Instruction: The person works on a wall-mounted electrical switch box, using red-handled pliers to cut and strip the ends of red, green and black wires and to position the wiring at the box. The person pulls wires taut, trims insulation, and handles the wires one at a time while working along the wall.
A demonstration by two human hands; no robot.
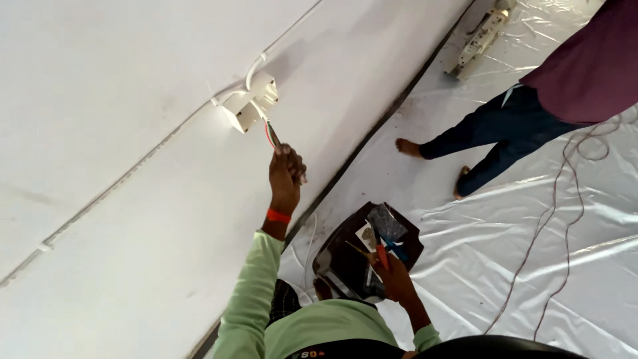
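White painted wall, smooth, with a thin white cable trunking running diagonally across it to a white plastic switch box that hangs open off the wall.

Left hand: raised, grip closed around a small bundle of insulated wires — red, green and a pale one visible — coming out of the box. Wires lie up and slightly left of the grip; long axis runs from the fist to the box underside, roughly in line with the forearm. Hand sits just below the box, not touching it. Orange band on the wrist, light green sleeve.

Right hand: low, near the body, grip closed on a red-handled tool, type unclear, at the mouth of a dark open tool bag. Blue-handled tool and a clear plastic packet lie in the bag too. Bag is well apart from the box, so left hand is much the nearer to the wires.

Floor is covered in glossy, wrinkled white plastic sheeting. Thin reddish wire trails loose across it. Another person's legs, dark trousers, bare feet, stand on the sheeting to the right. Pale fitting lies at the top by the wall base, detail too small to tell.
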